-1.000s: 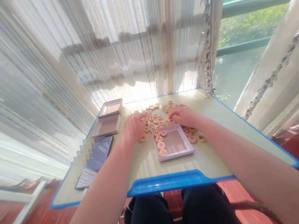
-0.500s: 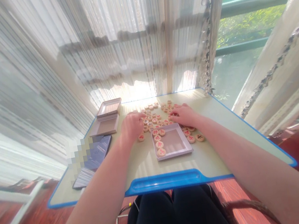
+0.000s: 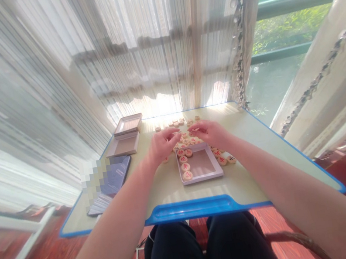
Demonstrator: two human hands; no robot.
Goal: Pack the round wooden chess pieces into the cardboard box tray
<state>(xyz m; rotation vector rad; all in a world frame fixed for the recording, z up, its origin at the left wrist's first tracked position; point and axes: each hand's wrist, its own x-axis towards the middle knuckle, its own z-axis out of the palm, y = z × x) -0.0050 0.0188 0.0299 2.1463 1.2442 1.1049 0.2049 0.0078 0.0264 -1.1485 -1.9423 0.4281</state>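
Many round wooden Chinese chess pieces [image 3: 193, 140] with red or black characters lie spread on the table. My left hand [image 3: 164, 143] reaches over their left side, thumb apart from the stretched fingers. From the right, my right hand [image 3: 208, 133] hovers over the same pieces with its fingers extended; its thumb is partly hidden. The two hands' fingertips face each other across a small gap. Closer to me stands a shallow open box [image 3: 203, 164], with several red-lettered pieces [image 3: 185, 167] lined along its left wall and top corner. Both hands hide some pieces.
Two more shallow box parts [image 3: 125, 144] sit at the table's back left. A dark tablet-like object [image 3: 116, 176], partly pixelated, lies on the left. The table [image 3: 262, 150] has a blue edge and a blue front trough [image 3: 193, 208]. Sheer curtains [image 3: 147, 54] hang behind.
Both hands have moved inward over the pieces, the left one more, so the fingertips are closer together. Several loose pieces are now covered by the hands. The view has shifted slightly.
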